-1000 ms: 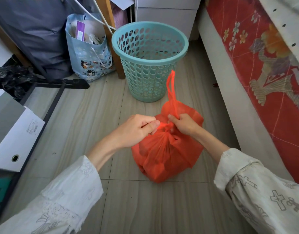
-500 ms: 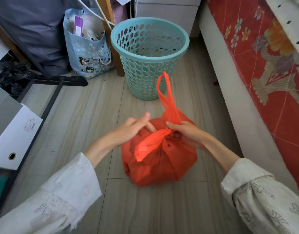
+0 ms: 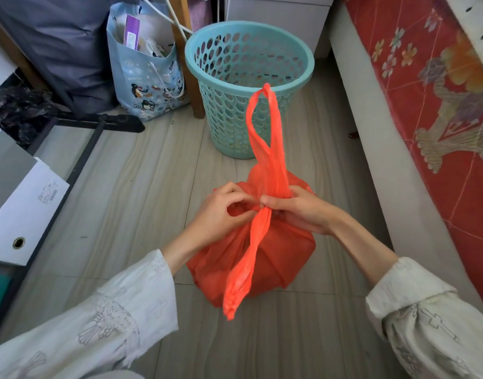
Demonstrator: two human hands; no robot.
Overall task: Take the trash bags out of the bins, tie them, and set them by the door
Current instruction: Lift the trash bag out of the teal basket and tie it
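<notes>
Floor [image 3: 142, 187]: pale wood-look planks; open strip runs from the bin toward the viewer.
Right edge: bed [image 3: 393, 165] with a white side and red flowered cover, close beside the bag.
Left edge: black metal frame [image 3: 79, 160] lying on the floor, white boxes [image 3: 24, 203] against it.
Far edge: wooden leg [image 3: 192, 86] touching the bin's left side; white drawer unit [image 3: 273, 15] behind the bin.
Bin [image 3: 248, 75]: teal plastic with perforated wall, upright, no liner inside; a few small scraps at its bottom, too small to tell what.
Gift bag [image 3: 150, 83]: pale blue, penguin print, standing left of the bin, stuffed with papers and a purple box.
Trash bag [image 3: 284, 255]: orange, full and rounded, standing on the floor just in front of the bin, between both hands.
Bag handles: one loop stands up in front of the bin wall; the other hangs down the bag's near side.
Left hand [image 3: 221, 214]: fingers curled, pinching the gathered neck from the left.
Right hand [image 3: 297, 209]: fingers curled round the neck at the base of the upright loop, fingertips meeting the left hand's.
</notes>
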